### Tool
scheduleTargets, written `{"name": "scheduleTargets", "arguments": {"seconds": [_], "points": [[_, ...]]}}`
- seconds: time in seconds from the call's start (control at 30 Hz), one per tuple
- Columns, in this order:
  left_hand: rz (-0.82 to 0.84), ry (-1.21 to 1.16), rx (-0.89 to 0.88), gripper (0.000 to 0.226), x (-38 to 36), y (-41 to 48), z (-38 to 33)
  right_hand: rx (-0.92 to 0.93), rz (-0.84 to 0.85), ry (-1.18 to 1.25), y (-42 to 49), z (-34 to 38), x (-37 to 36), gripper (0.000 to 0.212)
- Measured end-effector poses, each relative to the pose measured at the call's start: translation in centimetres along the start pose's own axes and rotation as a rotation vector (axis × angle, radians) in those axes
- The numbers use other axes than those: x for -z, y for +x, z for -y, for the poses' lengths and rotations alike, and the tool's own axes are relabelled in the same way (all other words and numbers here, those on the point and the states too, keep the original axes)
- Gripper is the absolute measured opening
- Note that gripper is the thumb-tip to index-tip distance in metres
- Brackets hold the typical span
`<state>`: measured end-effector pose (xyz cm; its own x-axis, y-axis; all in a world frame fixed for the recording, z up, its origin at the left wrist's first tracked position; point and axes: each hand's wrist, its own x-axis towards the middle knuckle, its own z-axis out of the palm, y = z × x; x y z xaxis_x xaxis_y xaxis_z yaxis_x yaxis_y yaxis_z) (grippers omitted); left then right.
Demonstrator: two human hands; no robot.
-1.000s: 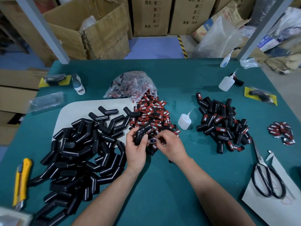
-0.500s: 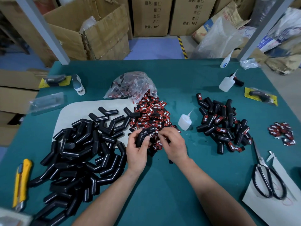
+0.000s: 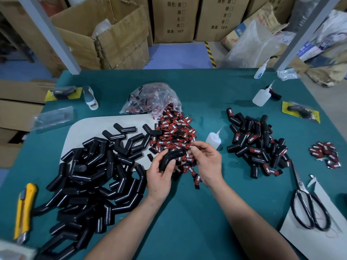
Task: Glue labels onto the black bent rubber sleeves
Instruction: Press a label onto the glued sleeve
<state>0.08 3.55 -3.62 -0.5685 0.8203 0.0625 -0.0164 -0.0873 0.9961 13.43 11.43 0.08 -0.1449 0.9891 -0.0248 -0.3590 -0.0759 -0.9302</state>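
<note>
Gripping a black bent rubber sleeve [image 3: 170,156] by its lower leg, the left hand [image 3: 159,177] has fingers and thumb curled round it just above the teal-green table top [image 3: 187,222]. The upper leg is left bare and points toward the right hand [image 3: 208,162].

I judge the sleeve to be light, soft and a little springy, and matt enough not to slip. Squeezing hard would likely flatten the tube and bow the face the label needs, so I'd hold it firmly near the bend and no tighter.

The right hand, just beside it, pinches a small red-and-black printed label [image 3: 189,146] by one end between thumb and forefinger, the other fingers loosely curled. That label looks thin, floppy and nearly weightless. It is best held by an edge so the back stays free for glue.

To the left lies the big heap of plain black sleeves [image 3: 90,175], partly on a white board [image 3: 84,128]. Beyond the hands is the loose pile of labels [image 3: 174,132]. A small white squeeze bottle of glue [image 3: 213,140] stands near the right hand, between that pile and the heap of labelled sleeves [image 3: 255,151]. Farthest, a clear plastic bag of labels [image 3: 152,98] spills onto the pile.
</note>
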Motion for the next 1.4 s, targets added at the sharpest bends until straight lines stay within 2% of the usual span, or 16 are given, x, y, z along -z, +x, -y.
{"name": "scheduleTargets", "arguments": {"seconds": [0.1,0.2,0.3,0.4,0.5,0.63,0.77,0.9,1.23,1.4], "points": [[0.006,0.049,-0.047,0.038,0.0,0.2,-0.3,-0.101,0.055,0.108,-0.1,-0.1,-0.4,0.013],[-0.016,0.07,-0.086,0.037,0.1,0.4,-0.4,-0.117,0.052,0.114,-0.3,-0.5,-0.5,0.012],[-0.035,0.016,-0.043,0.036,0.0,0.5,-0.6,-0.083,0.004,-0.007,-0.4,-0.8,-0.5,0.008],[-0.039,-0.051,0.016,0.036,-0.2,0.5,-0.9,-0.029,-0.056,-0.16,-0.5,-1.3,-0.3,0.013],[-0.029,-0.085,0.031,0.031,-0.2,0.5,-0.8,0.019,-0.037,-0.283,-0.9,-1.9,-0.4,0.026],[-0.023,-0.071,0.061,0.031,-0.1,0.4,-0.5,0.105,-0.023,-0.417,-1.1,-2.1,-0.5,0.03],[-0.04,-0.053,0.024,0.032,-0.2,0.4,-1.2,0.192,0.079,-0.414,-1.2,-1.9,0.0,0.028],[-0.02,-0.059,0.044,0.03,-0.2,0.4,-1.5,0.254,0.204,-0.468,-1.3,-2.2,0.0,0.036],[-0.077,-0.078,0.089,0.04,-0.5,0.4,-1.8,0.163,0.197,-0.251,-1.3,-2.1,-0.5,0.036],[-0.089,-0.065,0.064,0.038,-0.8,0.6,-1.8,0.154,0.171,-0.24,-1.3,-2.1,-0.5,0.03]]}}
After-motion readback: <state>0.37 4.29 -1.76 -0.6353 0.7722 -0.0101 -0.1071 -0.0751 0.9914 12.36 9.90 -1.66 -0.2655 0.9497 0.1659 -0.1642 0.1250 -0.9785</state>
